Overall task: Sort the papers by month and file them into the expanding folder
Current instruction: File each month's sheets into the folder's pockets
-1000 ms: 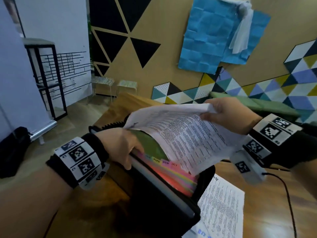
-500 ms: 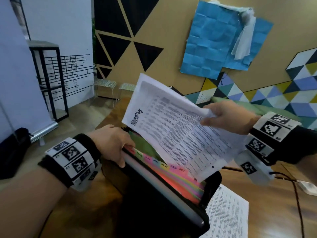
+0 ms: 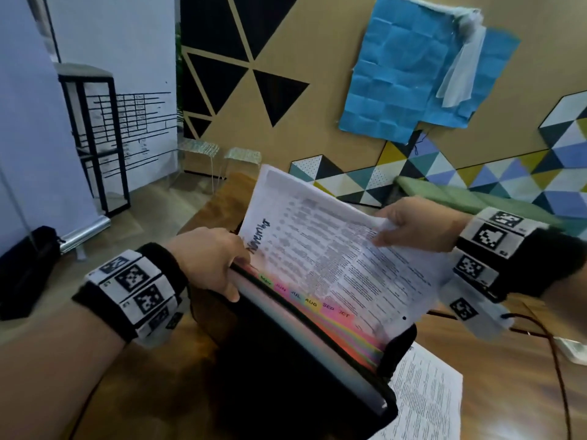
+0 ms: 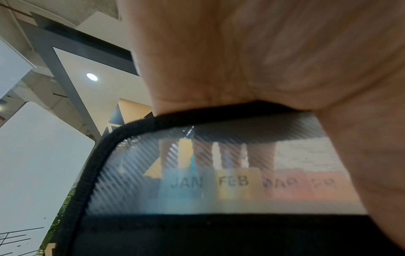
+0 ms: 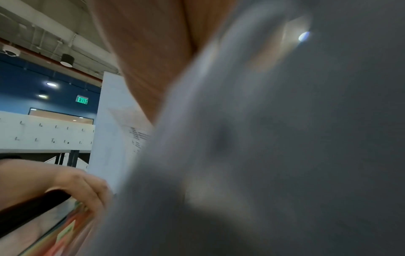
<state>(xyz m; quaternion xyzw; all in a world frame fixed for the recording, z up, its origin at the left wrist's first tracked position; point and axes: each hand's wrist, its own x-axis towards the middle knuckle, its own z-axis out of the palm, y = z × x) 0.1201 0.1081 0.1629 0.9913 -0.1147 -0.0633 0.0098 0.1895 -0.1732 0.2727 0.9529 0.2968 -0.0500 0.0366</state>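
A black expanding folder (image 3: 286, 360) stands open on the wooden table, its coloured month tabs (image 3: 309, 301) showing from MAY to OCT. My left hand (image 3: 209, 258) grips the folder's front edge (image 4: 197, 114); JAN and FEB tabs (image 4: 210, 181) show through the clear front. My right hand (image 3: 413, 225) pinches the right edge of a printed paper (image 3: 333, 258) with "November" handwritten on it. The sheet's lower edge sits among the rear pockets. In the right wrist view the blurred paper (image 5: 263, 155) fills most of the frame.
More printed sheets (image 3: 425, 398) lie on the table (image 3: 476, 360) to the right of the folder. A cable (image 3: 552, 350) runs across the table at right. A green bench (image 3: 476, 198) and a patterned wall stand behind.
The November paper has been tilted upright and moved down and left into the folder's rear pockets. My left hand has stayed on the folder's front edge.
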